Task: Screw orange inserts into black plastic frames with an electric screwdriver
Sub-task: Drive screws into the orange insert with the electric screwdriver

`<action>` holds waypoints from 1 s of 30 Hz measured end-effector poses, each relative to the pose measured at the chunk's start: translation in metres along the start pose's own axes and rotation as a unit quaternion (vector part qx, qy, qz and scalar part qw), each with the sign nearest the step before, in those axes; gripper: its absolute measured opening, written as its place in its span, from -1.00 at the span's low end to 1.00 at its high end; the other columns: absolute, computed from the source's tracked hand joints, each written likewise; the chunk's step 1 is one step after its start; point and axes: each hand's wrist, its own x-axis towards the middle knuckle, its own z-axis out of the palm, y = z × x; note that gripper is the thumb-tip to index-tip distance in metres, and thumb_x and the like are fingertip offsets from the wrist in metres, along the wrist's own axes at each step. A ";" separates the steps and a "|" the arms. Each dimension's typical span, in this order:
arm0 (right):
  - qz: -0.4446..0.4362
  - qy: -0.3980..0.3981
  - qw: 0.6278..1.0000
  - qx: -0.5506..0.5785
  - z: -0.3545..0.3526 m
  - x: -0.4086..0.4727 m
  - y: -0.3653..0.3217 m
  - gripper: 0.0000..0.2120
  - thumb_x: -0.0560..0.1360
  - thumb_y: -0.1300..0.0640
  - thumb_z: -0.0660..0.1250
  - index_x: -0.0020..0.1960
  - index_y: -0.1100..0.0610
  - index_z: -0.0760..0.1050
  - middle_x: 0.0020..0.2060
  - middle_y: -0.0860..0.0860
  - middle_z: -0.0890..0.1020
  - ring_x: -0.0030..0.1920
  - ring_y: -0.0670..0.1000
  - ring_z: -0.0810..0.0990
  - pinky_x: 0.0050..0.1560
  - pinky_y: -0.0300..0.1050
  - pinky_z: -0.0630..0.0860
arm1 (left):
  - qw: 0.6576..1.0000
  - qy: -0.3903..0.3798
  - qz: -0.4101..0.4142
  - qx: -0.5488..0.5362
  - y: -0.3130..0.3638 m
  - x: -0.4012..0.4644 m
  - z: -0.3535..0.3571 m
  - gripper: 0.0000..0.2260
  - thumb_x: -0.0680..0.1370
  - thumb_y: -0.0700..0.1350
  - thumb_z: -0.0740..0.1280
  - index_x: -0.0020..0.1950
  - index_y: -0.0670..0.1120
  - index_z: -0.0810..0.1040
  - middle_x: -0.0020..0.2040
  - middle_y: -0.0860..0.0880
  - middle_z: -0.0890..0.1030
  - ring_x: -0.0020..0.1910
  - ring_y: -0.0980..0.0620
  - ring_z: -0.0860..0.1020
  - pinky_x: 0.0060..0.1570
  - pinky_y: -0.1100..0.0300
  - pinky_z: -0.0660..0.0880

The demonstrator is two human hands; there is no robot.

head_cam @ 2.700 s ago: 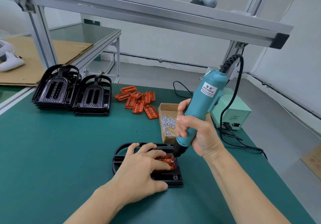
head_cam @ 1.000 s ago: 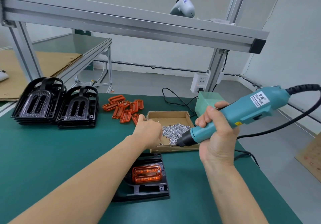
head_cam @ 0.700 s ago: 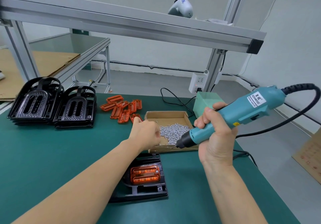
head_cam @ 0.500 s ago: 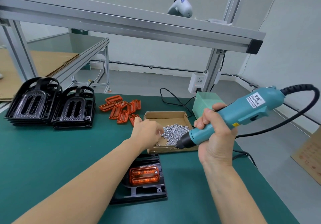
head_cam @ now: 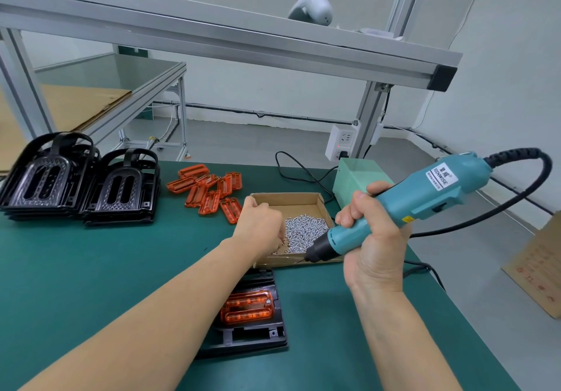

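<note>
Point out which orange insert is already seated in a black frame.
The orange insert in the black frame nearest the person, under the left forearm; the other inserts lie loose in a far pile.

The left forearm (head_cam: pixel 170 308) covers most of the black frame (head_cam: pixel 252 334), the left hand's (head_cam: pixel 258 223) fingertips are curled out of sight over the screw box (head_cam: pixel 303 201), so any pinched screw can't be told

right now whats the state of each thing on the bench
left hand: in the screw box, fingers curled; any screw held is hidden
right hand: grips electric screwdriver, lifted, tip over the box edge
orange insert: seated in black frame
spare inserts: loose pile
spare frames: two stacks
</note>
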 end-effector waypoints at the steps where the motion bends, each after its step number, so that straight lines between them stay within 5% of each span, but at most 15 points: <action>1: 0.000 -0.001 1.000 0.000 0.000 0.000 0.000 -0.83 0.34 0.32 0.30 -0.18 0.08 0.41 -0.55 -0.04 0.38 -0.54 -0.04 0.36 -0.40 -0.20 0.40 | 1.000 -0.004 0.007 0.007 0.001 0.000 -0.001 -0.90 0.51 -0.06 0.35 -0.05 0.07 0.65 -0.05 0.08 0.63 0.06 0.01 0.44 0.14 0.05 0.16; 7: 0.003 -0.004 1.000 -0.004 -0.001 -0.001 0.002 -0.82 0.34 0.32 0.31 -0.19 0.07 0.41 -0.54 -0.04 0.38 -0.53 -0.03 0.36 -0.39 -0.22 0.40 | 0.999 -0.021 0.037 -0.002 0.002 0.001 -0.003 -0.89 0.53 -0.03 0.32 -0.05 0.08 0.64 -0.05 0.08 0.63 0.07 0.01 0.43 0.16 0.03 0.16; 11: 0.003 -0.009 1.000 -0.003 -0.002 -0.001 0.001 -0.82 0.34 0.33 0.31 -0.20 0.06 0.43 -0.55 -0.04 0.39 -0.53 -0.03 0.37 -0.40 -0.20 0.41 | 0.998 -0.025 0.049 -0.022 0.001 0.001 -0.003 -0.83 0.51 -0.08 0.33 -0.28 0.07 0.49 -0.19 0.11 0.53 0.06 0.00 0.43 0.17 0.01 0.16; 16: 0.002 -0.006 1.000 -0.005 -0.003 -0.001 0.000 -0.81 0.35 0.35 0.30 -0.20 0.07 0.43 -0.55 -0.06 0.39 -0.54 -0.05 0.37 -0.40 -0.19 0.42 | 0.995 -0.025 0.030 -0.088 0.001 0.000 0.002 -0.89 0.50 0.02 0.35 -0.11 0.07 0.67 -0.10 0.11 0.63 0.07 0.03 0.43 0.17 0.01 0.15; 27: 0.013 -0.008 1.000 -0.009 -0.002 -0.003 0.003 -0.81 0.35 0.35 0.30 -0.19 0.08 0.41 -0.53 -0.05 0.38 -0.53 -0.03 0.36 -0.40 -0.19 0.41 | 0.987 -0.086 0.001 -0.134 0.008 0.002 0.000 -0.91 0.51 -0.11 0.33 -0.19 0.04 0.56 -0.07 0.06 0.61 0.10 -0.01 0.41 0.15 0.02 0.13; 30: 0.010 -0.004 1.000 -0.009 -0.001 -0.002 0.001 -0.80 0.34 0.35 0.30 -0.20 0.07 0.42 -0.54 -0.05 0.39 -0.54 -0.04 0.36 -0.41 -0.19 0.40 | 0.987 -0.047 0.000 -0.155 0.007 -0.002 0.000 -0.88 0.53 -0.14 0.27 -0.17 0.03 0.53 -0.09 0.06 0.58 0.08 0.00 0.42 0.12 0.05 0.15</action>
